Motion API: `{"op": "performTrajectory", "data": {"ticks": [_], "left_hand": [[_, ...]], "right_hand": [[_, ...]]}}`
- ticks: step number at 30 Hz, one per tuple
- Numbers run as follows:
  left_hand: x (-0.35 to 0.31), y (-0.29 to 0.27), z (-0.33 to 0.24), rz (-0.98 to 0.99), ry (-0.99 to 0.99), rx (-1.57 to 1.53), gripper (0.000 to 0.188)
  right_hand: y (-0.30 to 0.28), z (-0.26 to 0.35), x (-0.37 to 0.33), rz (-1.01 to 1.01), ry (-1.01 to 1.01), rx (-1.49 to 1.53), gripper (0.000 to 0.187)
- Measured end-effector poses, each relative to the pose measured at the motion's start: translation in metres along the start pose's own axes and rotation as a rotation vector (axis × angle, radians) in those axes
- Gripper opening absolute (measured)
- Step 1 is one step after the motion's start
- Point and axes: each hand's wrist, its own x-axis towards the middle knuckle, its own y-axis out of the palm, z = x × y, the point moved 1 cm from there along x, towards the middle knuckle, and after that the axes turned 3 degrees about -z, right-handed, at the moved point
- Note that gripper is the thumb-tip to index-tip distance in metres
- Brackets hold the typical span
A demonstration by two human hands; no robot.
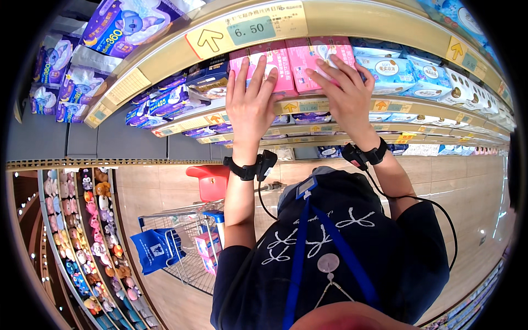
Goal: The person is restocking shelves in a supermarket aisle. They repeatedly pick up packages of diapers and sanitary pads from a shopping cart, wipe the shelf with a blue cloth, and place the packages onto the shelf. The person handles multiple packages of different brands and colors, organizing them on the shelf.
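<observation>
In the head view, a left pink package (pixel 281 56) and a right pink package (pixel 303 60), both boxy with pale printing, the right one showing a whitish picture, sit side by side on a shelf (pixel 313 104) beside light-blue packs (pixel 391 74). The left hand (pixel 250 99) and right hand (pixel 347 93) lie over them respectively, fingers spread apart.

Both hands (pixel 250 102) partly cover the pink packages (pixel 283 63); the top edge cuts off the large purple package (pixel 129 26).
</observation>
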Motion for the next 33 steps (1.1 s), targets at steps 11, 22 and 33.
{"op": "performTrajectory", "data": {"ticks": [11,22,33], "left_hand": [[0.005,-0.059,-0.02,-0.109,0.022,0.001,0.049],[-0.022,-0.037,-0.031,0.093,-0.059,0.08,0.068],[-0.073,-0.061,-0.03,-0.232,-0.022,0.038,0.066]], "right_hand": [[-0.043,0.013,0.016,-0.117,0.022,0.178,0.039],[-0.031,0.018,0.0,0.197,-0.017,0.064,0.056],[-0.029,0.032,-0.039,-0.112,-0.007,0.198,0.06]]}}
